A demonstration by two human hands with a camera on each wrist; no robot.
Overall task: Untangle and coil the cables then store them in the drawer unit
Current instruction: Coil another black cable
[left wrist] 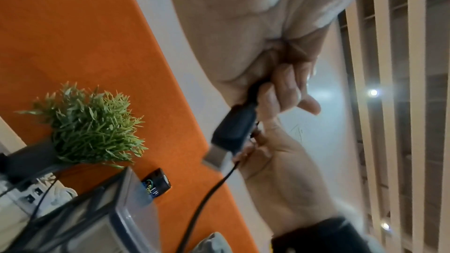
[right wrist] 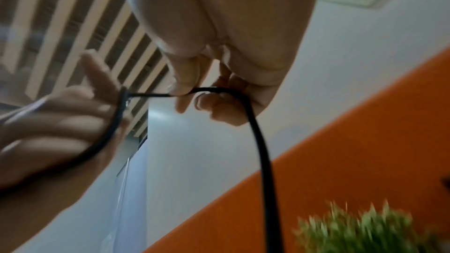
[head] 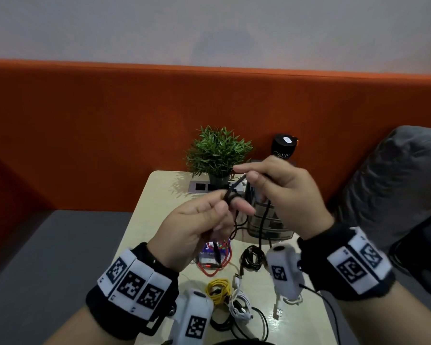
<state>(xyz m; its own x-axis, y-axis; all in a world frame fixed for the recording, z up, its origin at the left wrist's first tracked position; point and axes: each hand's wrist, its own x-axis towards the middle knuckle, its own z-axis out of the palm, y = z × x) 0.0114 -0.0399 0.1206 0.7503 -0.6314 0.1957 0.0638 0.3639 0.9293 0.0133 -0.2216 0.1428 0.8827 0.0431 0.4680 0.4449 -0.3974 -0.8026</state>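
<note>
Both hands are raised above the small beige table (head: 159, 220). My left hand (head: 224, 205) grips a black cable (head: 264, 220), with a turn of it looped round a finger. In the left wrist view its curled fingers (left wrist: 284, 88) hold the cable's black USB plug (left wrist: 233, 132). My right hand (head: 249, 173) pinches the same cable (right wrist: 263, 161) between thumb and fingertips (right wrist: 185, 84), a short way from the left hand (right wrist: 60, 122). The rest of the cable hangs down in front of the translucent drawer unit (head: 281, 232), which stands behind the hands.
On the table near me lie a red cable (head: 217, 267), a black coil (head: 253, 257), a yellow coil (head: 218, 288) and white cables (head: 239, 307). A potted plant (head: 218, 153), a black can (head: 284, 145) and a socket plate (head: 199, 187) stand along the orange partition (head: 85, 133).
</note>
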